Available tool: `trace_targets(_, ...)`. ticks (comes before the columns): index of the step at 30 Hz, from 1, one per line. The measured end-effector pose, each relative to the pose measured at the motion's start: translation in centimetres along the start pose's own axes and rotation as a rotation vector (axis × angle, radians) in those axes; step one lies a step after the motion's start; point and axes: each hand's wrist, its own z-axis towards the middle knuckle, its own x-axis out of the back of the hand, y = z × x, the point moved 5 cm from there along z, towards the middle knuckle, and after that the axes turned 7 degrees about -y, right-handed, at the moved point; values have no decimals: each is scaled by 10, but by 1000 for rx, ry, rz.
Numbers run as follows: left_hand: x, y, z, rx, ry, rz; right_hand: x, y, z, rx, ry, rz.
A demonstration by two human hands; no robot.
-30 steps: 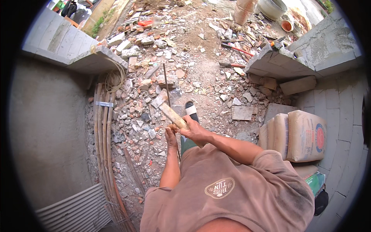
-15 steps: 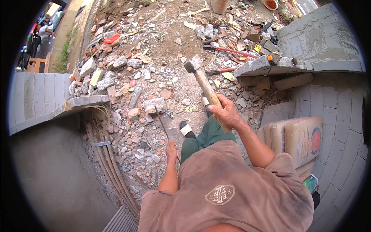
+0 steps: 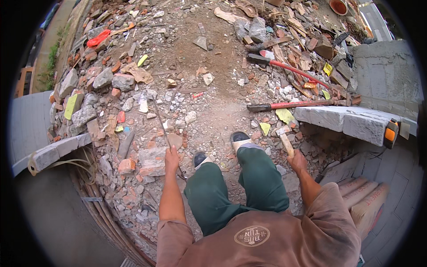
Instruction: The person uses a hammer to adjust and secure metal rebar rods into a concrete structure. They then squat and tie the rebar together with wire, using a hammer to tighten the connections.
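Note:
My left hand (image 3: 171,159) is closed round a thin dark metal rod (image 3: 161,119). The rod slants over the rubble, its far end near some pale fragments and its near end poking out below my fist. In my right hand (image 3: 297,162), held low beside my right knee, is a hammer (image 3: 287,144) gripped by its pale wooden handle. Its head points away from me and looks foreshortened. Between my hands are my green trousers (image 3: 262,178) and dark shoes with pale bands.
Broken brick and concrete rubble (image 3: 151,155) covers the ground. Red-handled long tools (image 3: 298,105) lie at the right, beside a low grey wall (image 3: 342,118) with a tape measure (image 3: 390,133) on it. Paper sacks (image 3: 367,204) stand at the right; pipes (image 3: 100,209) run along the left.
My right hand has lowered the hammer from in front of me to my right side. My left hand and the rod have shifted left. The view has tilted, showing more of my legs.

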Motion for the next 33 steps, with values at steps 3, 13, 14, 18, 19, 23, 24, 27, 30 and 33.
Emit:
trace_targets(3, -21, -21, 59, -39, 3, 32, -30, -8, 61, 204, 244, 25)
trace_targets(13, 2, -11, 94, -113, 39, 562, 108, -171, 325, 401, 832, -218)
trace_targets(14, 13, 2, 86, -89, 30, 545, 120, -171, 344, 338, 782, -284)
trace_targets(18, 68, 0, 58, -42, 117, 570, 155, -176, 402, 181, 511, -386)
trace_targets(19, 77, 1, 50, -28, 125, 580, 156, -166, 421, 184, 466, -423)
trace_targets(23, 97, -27, 17, 120, 151, 605, 139, -174, 445, 331, 578, -556)
trace_targets(24, 94, -34, 10, 174, 134, 574, 140, -177, 440, 325, 595, -561)
trace_targets(27, 92, -43, 4, 175, 137, 515, 139, -166, 411, 458, 669, -413)
trace_targets(30, 82, -31, 8, 121, 84, 508, 170, -163, 364, 517, 870, -293)
trace_targets(33, 73, -31, 19, 59, 116, 469, 252, -138, 341, 512, 923, -6)
